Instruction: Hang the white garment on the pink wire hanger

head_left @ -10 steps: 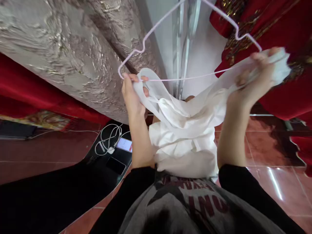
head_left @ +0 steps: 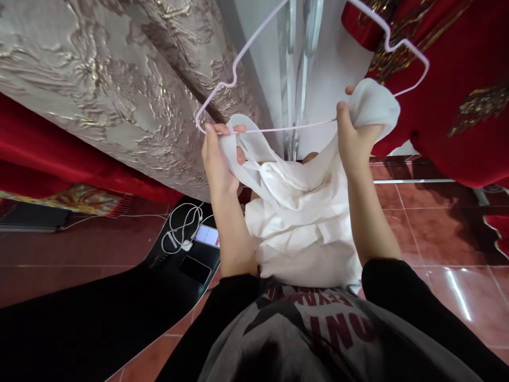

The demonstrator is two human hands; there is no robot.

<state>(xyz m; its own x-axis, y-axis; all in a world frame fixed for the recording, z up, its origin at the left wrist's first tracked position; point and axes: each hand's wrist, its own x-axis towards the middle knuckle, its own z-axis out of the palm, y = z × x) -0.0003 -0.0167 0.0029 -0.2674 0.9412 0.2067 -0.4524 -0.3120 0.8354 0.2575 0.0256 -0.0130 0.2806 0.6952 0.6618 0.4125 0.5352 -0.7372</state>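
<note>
Over red floor tiles (head_left: 425,228), a pink clothes hanger (head_left: 294,128) stretches left to right, narrowing forward; the left hand (head_left: 218,156) pinches it and white fabric (head_left: 304,212), the right hand (head_left: 357,138) clasps fabric.

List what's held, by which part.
Left hand: pink hanger by lower corner, white cloth by edge. Right hand: cloth's other end; grip on hanger unclear.
</note>
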